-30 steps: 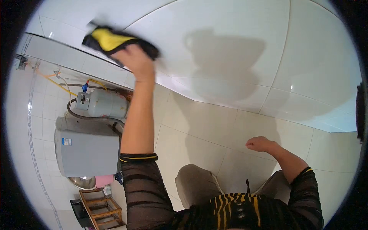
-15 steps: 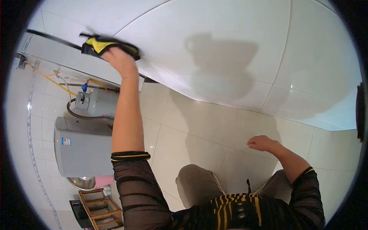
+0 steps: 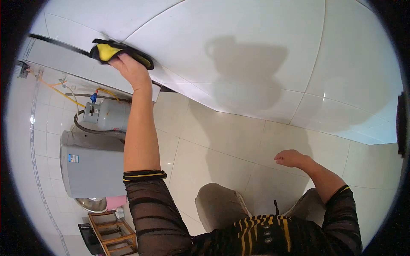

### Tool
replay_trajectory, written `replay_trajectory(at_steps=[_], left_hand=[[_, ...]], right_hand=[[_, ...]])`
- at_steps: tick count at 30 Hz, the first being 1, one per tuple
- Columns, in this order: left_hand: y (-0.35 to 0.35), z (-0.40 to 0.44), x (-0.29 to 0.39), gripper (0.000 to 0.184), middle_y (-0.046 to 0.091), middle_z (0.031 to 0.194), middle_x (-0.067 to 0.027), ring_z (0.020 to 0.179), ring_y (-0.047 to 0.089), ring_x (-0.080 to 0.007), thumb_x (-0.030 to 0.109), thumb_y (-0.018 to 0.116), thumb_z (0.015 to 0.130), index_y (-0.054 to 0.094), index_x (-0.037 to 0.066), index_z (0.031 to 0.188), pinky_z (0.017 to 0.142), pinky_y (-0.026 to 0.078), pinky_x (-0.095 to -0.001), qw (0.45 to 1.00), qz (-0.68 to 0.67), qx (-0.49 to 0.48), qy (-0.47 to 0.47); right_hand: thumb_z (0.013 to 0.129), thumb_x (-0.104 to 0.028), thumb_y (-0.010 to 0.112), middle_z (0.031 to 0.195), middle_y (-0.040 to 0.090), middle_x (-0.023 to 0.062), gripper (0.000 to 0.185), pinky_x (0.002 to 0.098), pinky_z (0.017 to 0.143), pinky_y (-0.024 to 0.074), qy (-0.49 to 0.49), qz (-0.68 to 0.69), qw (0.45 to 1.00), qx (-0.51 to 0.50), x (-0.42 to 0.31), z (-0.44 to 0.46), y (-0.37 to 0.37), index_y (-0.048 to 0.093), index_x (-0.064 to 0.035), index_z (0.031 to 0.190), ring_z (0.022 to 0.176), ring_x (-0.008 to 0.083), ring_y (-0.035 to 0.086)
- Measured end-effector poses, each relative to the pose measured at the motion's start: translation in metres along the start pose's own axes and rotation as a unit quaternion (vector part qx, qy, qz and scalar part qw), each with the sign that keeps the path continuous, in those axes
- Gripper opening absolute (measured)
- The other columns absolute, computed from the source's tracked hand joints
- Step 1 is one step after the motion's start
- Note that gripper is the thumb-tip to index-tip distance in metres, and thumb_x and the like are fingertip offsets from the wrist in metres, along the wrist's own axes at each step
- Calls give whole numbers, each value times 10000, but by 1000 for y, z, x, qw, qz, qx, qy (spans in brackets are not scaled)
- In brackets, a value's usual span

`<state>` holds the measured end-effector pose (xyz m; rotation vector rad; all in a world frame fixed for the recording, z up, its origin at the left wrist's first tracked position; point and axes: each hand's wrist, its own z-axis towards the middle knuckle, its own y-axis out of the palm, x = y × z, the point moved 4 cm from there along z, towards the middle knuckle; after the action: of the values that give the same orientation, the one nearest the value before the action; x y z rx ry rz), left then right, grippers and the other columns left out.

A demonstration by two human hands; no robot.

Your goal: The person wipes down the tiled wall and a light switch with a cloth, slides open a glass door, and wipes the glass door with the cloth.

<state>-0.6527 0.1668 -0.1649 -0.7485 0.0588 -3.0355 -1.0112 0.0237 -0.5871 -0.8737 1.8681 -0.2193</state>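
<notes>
My left hand [image 3: 133, 73] is stretched up to the white tiled wall [image 3: 192, 47] and grips a black and yellow cloth [image 3: 107, 51]. The cloth lies against the tiles near the wall's left edge, beside a dark strip [image 3: 60, 44]. Low over the floor at the right, my right hand [image 3: 292, 158] hangs with its fingers curled together, touching nothing visible; whether its palm holds anything is hidden.
A grey gas cylinder [image 3: 112, 114] with a hose stands at the left, next to a grey appliance [image 3: 94, 170]. Below are a metal basin [image 3: 92, 205], a pink container [image 3: 116, 201] and a wooden rack [image 3: 112, 237]. Beige floor tiles [image 3: 222, 141] spread in front of my knees.
My left hand and the cloth have moved left along the wall and slightly downward, with little motion in the last half second. My right hand has barely moved.
</notes>
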Motion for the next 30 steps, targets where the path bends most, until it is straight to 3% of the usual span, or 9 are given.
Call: replay_trajectory(at_steps=[2, 7, 10, 12, 16, 20, 21, 26, 30], left_hand=[[3, -4, -2, 479, 331, 1309, -176, 1174, 376, -270, 171, 377, 919, 243, -43, 1326, 1040, 246, -343, 998, 30, -6, -58], [33, -11, 41, 446, 453, 1147, -99, 1024, 449, -192, 219, 505, 883, 327, 11, 1235, 922, 356, -319, 999, -22, -12, 31], [30, 11, 44, 388, 458, 1072, -80, 973, 445, -171, 170, 556, 871, 342, 32, 1163, 915, 356, -319, 994, -100, 19, -43], [28, 18, 46, 403, 451, 1088, -75, 988, 447, -161, 172, 560, 873, 325, 37, 1171, 894, 383, -310, 980, -173, 25, -95], [26, 11, 54, 440, 496, 1035, -68, 929, 506, -165, 133, 610, 834, 354, 61, 1185, 821, 442, -312, 995, -92, -25, -10], [30, 10, 65, 482, 500, 1039, -65, 932, 507, -166, 119, 637, 819, 348, 55, 1200, 829, 440, -299, 995, -92, -38, -24], [25, 16, 58, 670, 453, 1122, -74, 998, 458, -152, 120, 658, 807, 238, 23, 1319, 893, 394, -268, 992, -107, -51, -42], [2, 34, 38, 533, 488, 1065, -70, 921, 503, -153, 108, 655, 801, 328, 31, 1215, 829, 434, -277, 987, -125, -26, -99], [16, 25, 58, 697, 451, 1125, -91, 991, 474, -157, 120, 698, 781, 242, -11, 1292, 890, 400, -282, 989, -108, -65, -82]], right_hand=[[884, -326, 450, 1073, 611, 113, 333, 428, 866, 445, -8, -1, 1000, -6, -5, 2, 0, 597, -113, 1093, 1009, 298, 568], [885, -318, 479, 1089, 606, 103, 329, 374, 869, 446, -18, 1, 999, -47, -13, 4, 5, 593, -112, 1114, 997, 280, 573], [885, -314, 476, 1085, 608, 102, 329, 376, 871, 447, -15, -2, 999, -52, -8, 5, 5, 594, -107, 1111, 1003, 280, 572], [891, -342, 457, 1096, 604, 111, 344, 418, 867, 448, -27, 2, 999, -25, 1, 5, 5, 593, -102, 1096, 1022, 296, 564], [889, -343, 459, 1098, 602, 115, 351, 417, 864, 449, -20, -1, 1000, -18, 5, 8, 2, 590, -97, 1101, 1021, 300, 563], [880, -323, 479, 1103, 604, 107, 343, 396, 868, 448, -5, 4, 999, -34, 10, 8, 6, 590, -90, 1106, 1014, 288, 567], [885, -333, 471, 1102, 602, 113, 344, 415, 865, 449, -8, 7, 999, -38, 11, 9, 8, 589, -95, 1104, 1017, 301, 566], [881, -334, 476, 1105, 603, 110, 342, 410, 866, 449, -4, 17, 999, -33, 12, 9, 4, 589, -104, 1106, 1018, 292, 569], [880, -335, 477, 1098, 606, 110, 337, 407, 862, 450, -2, 16, 999, -49, 10, 14, 8, 590, -113, 1107, 1011, 291, 571]])
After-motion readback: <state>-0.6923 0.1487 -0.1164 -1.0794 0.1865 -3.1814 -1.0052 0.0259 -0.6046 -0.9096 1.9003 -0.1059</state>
